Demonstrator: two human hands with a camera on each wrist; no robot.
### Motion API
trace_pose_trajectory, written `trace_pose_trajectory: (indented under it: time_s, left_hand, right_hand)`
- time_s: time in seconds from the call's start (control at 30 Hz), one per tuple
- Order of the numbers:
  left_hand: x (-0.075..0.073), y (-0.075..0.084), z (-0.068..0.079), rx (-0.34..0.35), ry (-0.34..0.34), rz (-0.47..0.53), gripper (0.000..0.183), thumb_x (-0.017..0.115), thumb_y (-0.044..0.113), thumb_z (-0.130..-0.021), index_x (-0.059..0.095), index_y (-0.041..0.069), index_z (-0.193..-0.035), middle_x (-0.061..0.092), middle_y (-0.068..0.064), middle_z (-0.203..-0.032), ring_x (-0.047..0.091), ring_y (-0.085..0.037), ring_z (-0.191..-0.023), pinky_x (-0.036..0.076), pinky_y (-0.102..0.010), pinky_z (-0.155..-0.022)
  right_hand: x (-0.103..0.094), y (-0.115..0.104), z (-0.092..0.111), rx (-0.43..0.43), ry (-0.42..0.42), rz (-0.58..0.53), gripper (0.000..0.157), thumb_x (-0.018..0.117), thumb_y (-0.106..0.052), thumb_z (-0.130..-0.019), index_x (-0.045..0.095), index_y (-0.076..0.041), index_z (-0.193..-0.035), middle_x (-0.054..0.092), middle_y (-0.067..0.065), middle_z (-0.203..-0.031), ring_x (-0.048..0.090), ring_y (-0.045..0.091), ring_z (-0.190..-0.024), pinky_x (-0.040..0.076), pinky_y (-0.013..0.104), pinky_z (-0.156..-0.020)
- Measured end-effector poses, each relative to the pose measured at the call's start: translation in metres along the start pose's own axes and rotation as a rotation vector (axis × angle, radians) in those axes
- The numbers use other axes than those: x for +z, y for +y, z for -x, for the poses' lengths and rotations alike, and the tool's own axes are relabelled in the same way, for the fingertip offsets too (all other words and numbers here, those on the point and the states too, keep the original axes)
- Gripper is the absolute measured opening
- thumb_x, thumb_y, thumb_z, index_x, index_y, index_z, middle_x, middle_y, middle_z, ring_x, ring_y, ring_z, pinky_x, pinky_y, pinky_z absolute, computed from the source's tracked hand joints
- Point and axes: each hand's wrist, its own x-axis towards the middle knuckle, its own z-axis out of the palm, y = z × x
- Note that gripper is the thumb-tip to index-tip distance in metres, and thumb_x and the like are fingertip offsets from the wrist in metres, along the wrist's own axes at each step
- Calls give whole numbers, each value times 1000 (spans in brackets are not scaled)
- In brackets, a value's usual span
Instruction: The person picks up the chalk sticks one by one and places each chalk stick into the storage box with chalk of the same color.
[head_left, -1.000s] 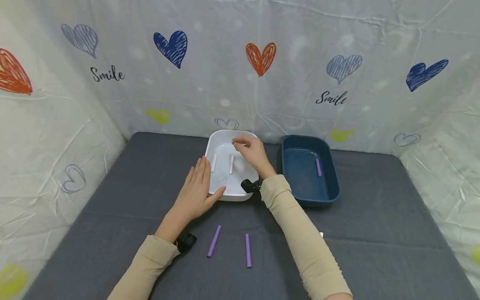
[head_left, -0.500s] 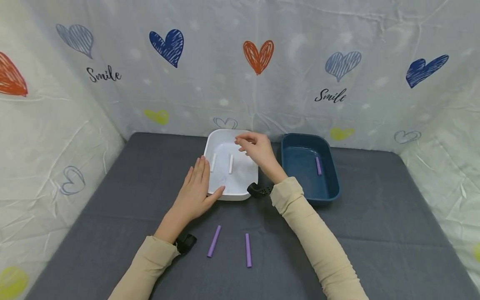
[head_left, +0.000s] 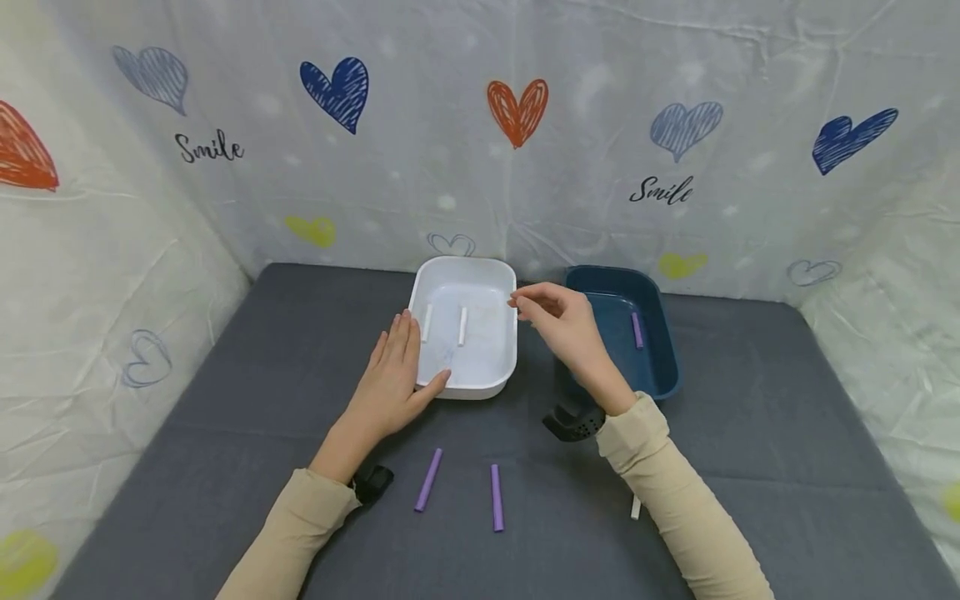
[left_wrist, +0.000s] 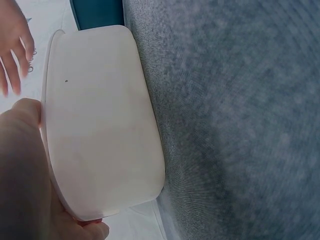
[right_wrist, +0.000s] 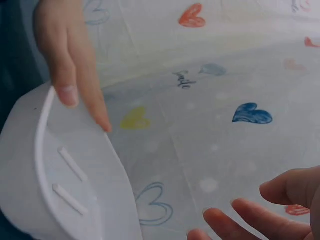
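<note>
My left hand (head_left: 386,379) rests at the near left corner of a white tray (head_left: 491,375), its fingers straight along the left side and the thumb at the front rim. Two white chalk-like sticks lie in that tray, the middle stick (head_left: 462,327) and the left stick (head_left: 427,323). My right hand (head_left: 566,329) is over the gap between the white tray and a dark blue tray (head_left: 663,367). Its fingers (right_wrist: 250,220) are apart and hold nothing in the right wrist view. Inside the blue tray lies a purple stick (head_left: 637,330), beyond the right hand.
Two more purple sticks lie on the grey cloth in front: the left one (head_left: 428,481) and the right one (head_left: 497,498). A white stick (head_left: 636,507) is partly hidden by the right sleeve. Behind the trays hangs a white curtain (head_left: 450,183) with printed hearts.
My right hand has moved right, from above the white tray to beside the blue tray. The white stick near the right sleeve has come into view. The left hand stays at the tray.
</note>
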Motion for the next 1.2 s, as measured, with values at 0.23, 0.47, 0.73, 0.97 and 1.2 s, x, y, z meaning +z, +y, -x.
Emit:
trace_pose_trajectory:
  time_s: [0.23,0.47,0.73,0.97,1.2]
  left_hand:
    - [-1,2,0,3,6,9,94,48,54,-99,6,-10,-155,1,-26,-163,-1,-36,-151,8,-54,-120]
    - [0,0,0,6,0,5,95,47,55,-100,6,-10,-155,0,-25,-163,-1,-36,-151,10,-56,-119]
    - [-1,0,0,3,-3,9,94,47,55,-100,5,-10,-155,0,-25,-163,-1,-36,-151,8,-54,-120]
    - [1,0,1,4,1,13,94,47,55,-100,6,-9,-155,0,-25,-163,-2,-35,-151,8,-54,-120]
    - [0,1,1,9,3,16,94,47,55,-100,6,-9,-155,0,-25,-163,-1,-35,-151,9,-55,-119]
  right_hand:
    - [-22,3,33,-36,23,57,22,64,-20,-99,73,-5,-111,72,6,-108,69,24,-96,55,42,-88]
    - [-38,13,61,-16,41,84,20,65,-20,-98,73,-7,-111,72,4,-108,68,21,-98,54,32,-88]
    - [-52,18,88,14,48,116,20,64,-20,-99,73,-10,-113,72,3,-110,68,17,-100,53,29,-91]
    - [-66,25,106,12,70,162,19,63,-19,-100,73,-13,-114,72,0,-111,67,15,-99,53,26,-87]
    - [-76,28,124,31,71,167,19,62,-18,-100,72,-14,-116,72,2,-113,67,14,-102,53,23,-87]
